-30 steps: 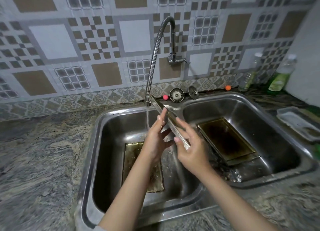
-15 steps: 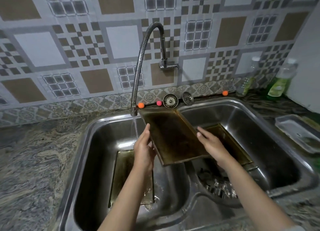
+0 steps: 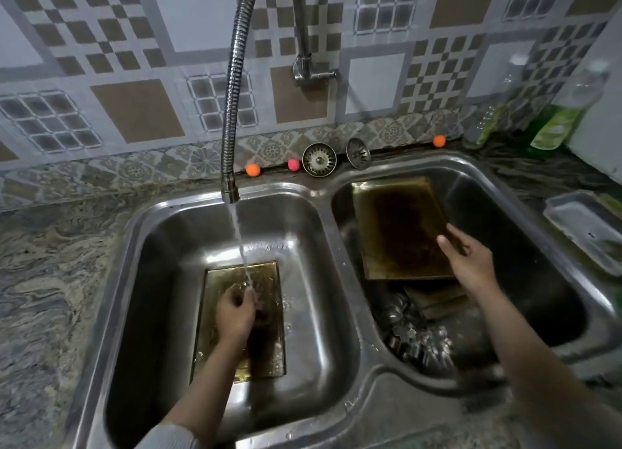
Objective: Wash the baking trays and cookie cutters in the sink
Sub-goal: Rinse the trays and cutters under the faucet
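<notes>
Half a second ago both hands were holding a dark tray over the divider; now that tray (image 3: 400,226) is lying tilted in the right basin (image 3: 525,220), its near edge propped on another tray (image 3: 437,300). The right hand (image 3: 471,260) is resting at its 4 o'clock corner, fingers loosely curved; whether it is gripping I cannot tell. The left hand (image 3: 235,314), fingers curled, is pressing on a tray (image 3: 269,280) flat in the left basin (image 3: 161,280), under water running from the tap (image 3: 230,112). Cookie cutters (image 3: 417,341) are heaped at the right basin's 7 o'clock. Bare steel is showing around the left tray. Marbled counter (image 3: 50,280) is surrounding the sink, patterned tiles (image 3: 134,109) behind.
</notes>
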The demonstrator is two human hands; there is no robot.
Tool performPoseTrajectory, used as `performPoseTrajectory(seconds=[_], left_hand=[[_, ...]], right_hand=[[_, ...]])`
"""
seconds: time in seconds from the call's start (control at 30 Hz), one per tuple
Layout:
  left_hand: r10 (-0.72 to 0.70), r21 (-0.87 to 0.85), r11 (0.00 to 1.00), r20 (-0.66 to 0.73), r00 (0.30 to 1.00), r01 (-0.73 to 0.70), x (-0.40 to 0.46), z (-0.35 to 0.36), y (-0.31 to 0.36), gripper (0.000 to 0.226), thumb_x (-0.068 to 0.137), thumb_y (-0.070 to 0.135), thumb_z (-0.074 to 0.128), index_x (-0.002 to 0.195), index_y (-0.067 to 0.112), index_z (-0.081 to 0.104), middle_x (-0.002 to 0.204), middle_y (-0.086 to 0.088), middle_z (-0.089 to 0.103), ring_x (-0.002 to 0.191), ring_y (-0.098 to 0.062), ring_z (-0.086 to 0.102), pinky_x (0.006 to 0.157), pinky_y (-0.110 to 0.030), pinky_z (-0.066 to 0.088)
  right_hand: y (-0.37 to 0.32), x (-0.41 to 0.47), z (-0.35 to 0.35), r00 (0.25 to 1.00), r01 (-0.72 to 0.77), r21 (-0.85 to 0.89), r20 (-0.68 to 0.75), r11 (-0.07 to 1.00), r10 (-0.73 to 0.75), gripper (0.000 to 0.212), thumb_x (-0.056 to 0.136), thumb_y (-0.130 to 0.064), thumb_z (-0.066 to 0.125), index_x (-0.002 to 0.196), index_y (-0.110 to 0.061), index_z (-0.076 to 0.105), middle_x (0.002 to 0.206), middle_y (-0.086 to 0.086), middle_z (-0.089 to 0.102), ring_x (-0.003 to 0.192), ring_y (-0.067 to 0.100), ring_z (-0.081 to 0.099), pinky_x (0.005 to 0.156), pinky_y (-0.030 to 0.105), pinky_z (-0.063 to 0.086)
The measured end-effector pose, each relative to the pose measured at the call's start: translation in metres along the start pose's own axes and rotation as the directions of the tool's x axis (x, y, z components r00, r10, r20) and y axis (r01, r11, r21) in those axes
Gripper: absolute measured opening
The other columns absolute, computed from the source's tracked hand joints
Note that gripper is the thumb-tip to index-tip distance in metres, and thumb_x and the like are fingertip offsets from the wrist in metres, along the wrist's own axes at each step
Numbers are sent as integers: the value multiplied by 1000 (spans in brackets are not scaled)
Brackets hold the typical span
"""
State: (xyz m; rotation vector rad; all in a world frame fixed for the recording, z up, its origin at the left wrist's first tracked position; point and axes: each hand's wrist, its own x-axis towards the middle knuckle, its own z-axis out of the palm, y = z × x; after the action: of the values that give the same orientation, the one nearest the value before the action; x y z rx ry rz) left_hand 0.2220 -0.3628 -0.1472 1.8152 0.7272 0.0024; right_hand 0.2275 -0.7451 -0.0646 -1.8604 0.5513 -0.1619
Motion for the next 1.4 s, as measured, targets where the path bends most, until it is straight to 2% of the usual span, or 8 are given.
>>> performPoseTrajectory(seconds=[0.17,0.3,0.5,0.67,0.87,1.07,1.3,1.4], left_hand=[[-191,562,808,-34,981,177,26,-6,-54,56,85,45,63,128,12,52,143,-20,40,132,-41,34,110,-49,29],[-253,618,756,-25,967,214,29,-4,-63,52,74,44,70,113,19,47,147,-22,23,132,-46,29,109,-57,28],[-247,614,752,-76,966,241,29,-1,-63,56,61,50,69,97,23,34,139,-24,34,125,-47,35,106,-61,30],[-215,624,758,-37,976,190,47,3,-92,66,48,61,64,91,33,23,138,-23,38,124,-48,39,101,-64,34],[-199,645,745,-29,980,171,19,-3,-62,56,73,39,72,110,24,33,152,-20,-9,141,-43,-3,113,-64,0],[-207,632,758,4,978,158,30,-12,-62,58,70,51,68,111,24,39,149,-19,12,137,-41,12,112,-63,13],[-207,633,753,-30,978,179,33,-18,-53,64,76,45,68,127,18,39,152,-23,6,138,-43,12,115,-54,16],[-184,635,754,-39,982,167,38,-29,-46,64,77,44,65,129,15,38,144,-20,29,131,-42,30,107,-46,33]], right_hand=[[37,25,-16,990,-136,-76,-37,988,133,55,84,-34,67,136,-27,49,143,4,47,131,24,43,108,49,37],[64,36,-13,982,-186,-200,-11,962,187,60,83,-38,68,138,-24,47,143,7,45,129,27,45,107,44,38],[81,42,6,989,-130,-621,-30,773,142,63,82,-60,59,137,-32,48,146,9,37,136,34,25,107,53,27],[31,24,60,973,223,-456,54,862,-223,45,86,-41,64,125,-19,61,133,11,49,126,29,37,99,28,26],[-42,-49,165,802,593,-100,156,799,-576,29,85,-28,64,110,-12,68,104,6,61,99,13,54,91,14,39],[-32,-94,248,869,287,-244,472,926,-145,41,89,-24,60,129,-19,54,123,8,52,114,22,52,97,25,40],[-8,-110,275,735,237,-615,620,752,275,62,89,-36,57,144,-22,32,145,15,33,136,33,28,108,34,30],[-8,-117,286,744,184,-637,588,749,318,52,82,-35,58,131,-27,46,132,12,45,124,31,42,99,31,40]])
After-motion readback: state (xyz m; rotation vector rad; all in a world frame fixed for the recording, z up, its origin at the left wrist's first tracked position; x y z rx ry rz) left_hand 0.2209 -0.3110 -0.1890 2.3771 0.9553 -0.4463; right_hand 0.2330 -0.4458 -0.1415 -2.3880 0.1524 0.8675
